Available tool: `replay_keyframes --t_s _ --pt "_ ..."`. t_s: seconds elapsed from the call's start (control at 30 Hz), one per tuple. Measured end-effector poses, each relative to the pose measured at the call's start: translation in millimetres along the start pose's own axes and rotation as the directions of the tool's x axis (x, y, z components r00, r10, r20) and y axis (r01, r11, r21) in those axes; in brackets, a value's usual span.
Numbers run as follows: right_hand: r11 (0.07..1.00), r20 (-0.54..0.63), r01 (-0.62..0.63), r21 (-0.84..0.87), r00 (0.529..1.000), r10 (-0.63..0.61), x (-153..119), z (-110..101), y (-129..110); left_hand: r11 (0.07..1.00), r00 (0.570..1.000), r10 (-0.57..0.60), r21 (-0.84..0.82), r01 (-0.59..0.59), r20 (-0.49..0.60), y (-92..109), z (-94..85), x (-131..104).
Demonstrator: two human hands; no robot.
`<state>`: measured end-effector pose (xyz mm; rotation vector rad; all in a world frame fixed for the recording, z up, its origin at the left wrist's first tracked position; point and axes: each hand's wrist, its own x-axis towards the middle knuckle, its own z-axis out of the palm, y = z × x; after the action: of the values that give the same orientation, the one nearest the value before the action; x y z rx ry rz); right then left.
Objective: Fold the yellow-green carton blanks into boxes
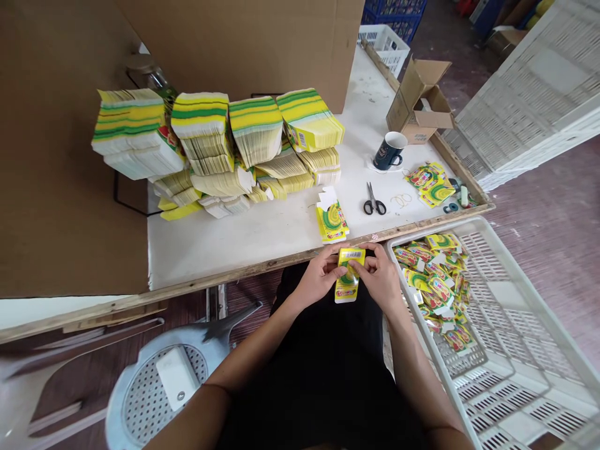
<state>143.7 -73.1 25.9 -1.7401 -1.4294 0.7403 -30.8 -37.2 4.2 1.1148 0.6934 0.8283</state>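
A small yellow and green printed carton [347, 289] is held upright between both hands at the table's front edge. My left hand [320, 275] grips its left side, thumb on the front. My right hand [379, 275] grips its right side in the same way, thumb pressed on the printed face. Just beyond them, several flat cartons [332, 220] lie on the white table [244, 240]. Bundles of flat cartons [255, 128] stand stacked at the back left of the table. Many folded cartons [438, 281] fill part of a white plastic crate [520, 294] on the right.
Black scissors [374, 203], a dark mug [390, 151], rubber bands [402, 200] and loose cartons [434, 184] are on the table's right side. An open cardboard box [419, 109] stands behind. Tall cardboard [70, 156] borders the left. A grey stool [126, 369] stands below.
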Motion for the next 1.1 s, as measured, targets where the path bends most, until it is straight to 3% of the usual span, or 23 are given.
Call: replay_keyframes --t_s 0.13,0.3,0.4,0.47,0.53,0.6,0.63,0.67,0.8,0.87,0.97,1.03,1.1 --pt "0.997 0.021 0.008 0.076 1.0 -0.009 -1.4 1.9 4.1 0.997 1.0 -0.025 -0.07 0.024 -0.014 0.4 -1.1 1.7" --pt "0.976 -0.068 0.005 0.219 0.998 0.01 -3.9 -5.5 9.7 0.994 0.998 -0.056 -0.097 0.055 -0.002 -6.2 5.3 3.7" --pt "0.937 -0.084 -0.014 0.35 0.995 0.046 -7.1 -7.3 10.9 0.997 0.999 -0.027 -0.067 0.03 0.038 -10.3 16.6 7.4" --pt "0.904 -0.183 0.016 0.427 0.981 0.069 -8.9 -7.6 13.9 0.999 0.998 0.032 -0.018 -0.031 0.062 -12.5 21.2 15.2" --pt "0.854 -0.415 0.116 0.506 0.901 0.124 -9.5 -8.8 20.6 0.988 0.991 0.121 0.093 -0.125 0.048 -14.5 18.2 28.7" --pt "0.8 -0.623 0.236 0.551 0.754 0.206 -8.1 -10.8 30.1 0.939 0.977 0.214 0.279 -0.202 -0.016 -17.4 6.3 45.7" --pt "0.778 -0.664 0.266 0.57 0.706 0.245 -6.6 -11.5 35.0 0.895 0.966 0.253 0.391 -0.212 -0.054 -19.5 -2.0 54.0" --pt "0.76 -0.66 0.259 0.597 0.698 0.28 -4.4 -11.3 39.5 0.849 0.956 0.28 0.487 -0.203 -0.09 -22.0 -10.7 61.5" --pt "0.731 -0.406 0.022 0.682 0.843 0.353 15.1 5.0 47.6 0.714 0.957 0.28 0.682 -0.157 -0.073 -34.0 -35.8 76.1" --pt "0.799 -0.368 -0.025 0.601 0.879 0.304 33.3 21.1 45.3 0.687 0.961 0.274 0.708 -0.166 -0.04 -37.9 -38.9 75.5" --pt "0.979 -0.317 -0.033 0.201 0.943 0.097 66.2 45.9 38.4 0.678 0.961 0.276 0.714 -0.175 -0.028 -38.9 -38.1 72.6" --pt "0.986 -0.239 -0.06 -0.154 0.971 0.022 84.6 58.5 34.0 0.686 0.961 0.273 0.708 -0.169 -0.036 -37.9 -38.1 71.6" --pt "0.943 -0.154 -0.059 -0.326 0.988 0.009 95.4 66.2 31.4 0.694 0.961 0.271 0.703 -0.157 -0.052 -37.1 -39.2 71.4"
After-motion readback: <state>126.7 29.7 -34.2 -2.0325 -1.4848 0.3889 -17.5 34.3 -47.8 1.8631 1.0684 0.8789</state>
